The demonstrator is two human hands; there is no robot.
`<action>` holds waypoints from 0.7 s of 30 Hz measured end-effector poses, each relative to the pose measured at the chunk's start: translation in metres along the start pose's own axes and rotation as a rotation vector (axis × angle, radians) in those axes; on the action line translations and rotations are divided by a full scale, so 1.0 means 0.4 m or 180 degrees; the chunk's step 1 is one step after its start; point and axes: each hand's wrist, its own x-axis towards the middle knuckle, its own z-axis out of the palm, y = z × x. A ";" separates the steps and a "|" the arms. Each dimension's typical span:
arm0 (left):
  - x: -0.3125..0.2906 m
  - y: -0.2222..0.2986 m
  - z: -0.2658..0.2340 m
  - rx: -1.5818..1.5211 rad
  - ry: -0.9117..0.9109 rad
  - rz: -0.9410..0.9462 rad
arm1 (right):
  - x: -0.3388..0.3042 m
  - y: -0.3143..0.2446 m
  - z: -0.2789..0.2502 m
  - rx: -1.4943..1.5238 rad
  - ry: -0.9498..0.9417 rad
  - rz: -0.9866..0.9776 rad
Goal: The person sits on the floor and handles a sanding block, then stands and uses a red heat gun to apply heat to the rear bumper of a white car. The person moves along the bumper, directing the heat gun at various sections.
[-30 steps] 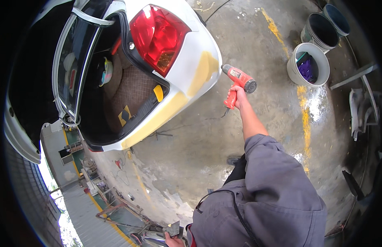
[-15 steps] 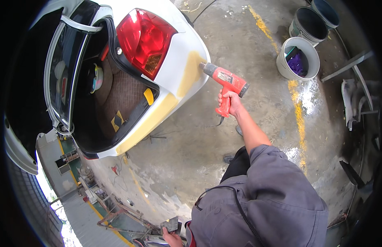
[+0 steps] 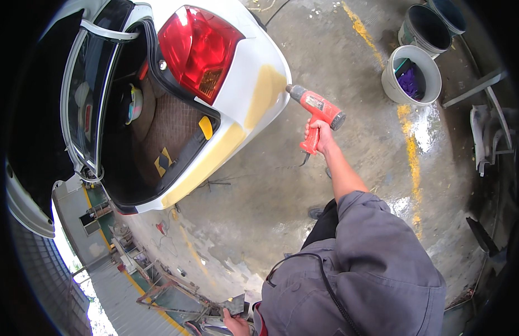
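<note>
My right hand (image 3: 323, 136) is closed round the handle of a red heat gun (image 3: 322, 108) with a dark nozzle. That nozzle points at the rear corner of a white car (image 3: 258, 49), close to a patch of yellowish filler (image 3: 265, 96); I cannot tell whether it touches. A second strip of filler (image 3: 206, 165) runs along the edge below the open tailgate. Low in the picture, beside my jacket, my left hand (image 3: 236, 324) grips a flat grey metal filler spreader (image 3: 235, 304), with a darker flat piece partly hidden behind it.
Above the filler sits a red tail light (image 3: 200, 50). Several buckets stand at the upper right, the nearest a white bucket (image 3: 387, 84) with purple cloth inside. A metal rack (image 3: 170, 297) lies at the lower left. The gun's cord (image 3: 305, 160) hangs from its handle.
The car, buckets and heat gun have all shifted slightly right in the view. The gun still faces the same filler patch, and both hands keep their hold.
</note>
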 end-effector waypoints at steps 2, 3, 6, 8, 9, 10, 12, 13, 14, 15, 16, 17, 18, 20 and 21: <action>-0.028 0.013 0.000 0.2048 -0.0126 0.1270 | 0.023 0.001 -0.011 0.0010 0.0039 -0.0080; -0.045 0.028 0.013 0.1923 -0.0096 0.1122 | 0.033 -0.001 -0.013 0.0005 0.0077 -0.0080; -0.065 0.057 0.034 0.0880 0.0066 0.0378 | 0.056 0.006 -0.014 -0.0014 0.0222 -0.0105; -0.048 0.064 0.007 -0.0708 0.0244 -0.0501 | 0.073 0.007 -0.018 -0.0046 0.0259 -0.0108; -0.044 0.067 -0.003 -0.0717 0.0278 -0.0583 | 0.082 0.008 -0.023 -0.0059 0.0258 -0.0113; -0.040 0.071 -0.011 -0.0725 0.0309 -0.0663 | 0.090 0.010 -0.028 -0.0069 0.0256 -0.0122; -0.049 0.096 0.013 -0.0527 0.0367 -0.0642 | 0.091 0.015 -0.035 -0.0071 0.0266 -0.0090; -0.057 0.104 0.031 -0.0320 0.0389 -0.0531 | 0.090 0.020 -0.037 -0.0072 0.0274 -0.0065; -0.067 0.117 0.055 -0.0117 0.0396 -0.0434 | 0.087 0.018 -0.041 -0.0089 0.0292 -0.0049; -0.068 0.120 0.065 0.0731 0.0252 0.0174 | 0.078 0.021 -0.046 -0.0053 0.0268 -0.0011; -0.067 0.122 0.072 0.1568 0.0091 0.0794 | 0.064 0.030 -0.052 -0.0016 0.0245 0.0022; -0.072 0.120 0.075 0.2381 -0.0063 0.1410 | 0.047 0.037 -0.052 0.0002 0.0213 0.0070; -0.060 0.107 0.066 0.1957 0.0026 0.1207 | 0.030 0.037 -0.052 -0.0032 0.0137 0.0084; 0.007 0.043 0.002 0.1114 0.0209 0.0782 | -0.013 0.041 -0.049 -0.0104 -0.0016 0.0122; 0.050 0.003 -0.037 0.0694 0.0303 0.0567 | -0.036 0.039 -0.045 -0.0109 -0.0139 0.0172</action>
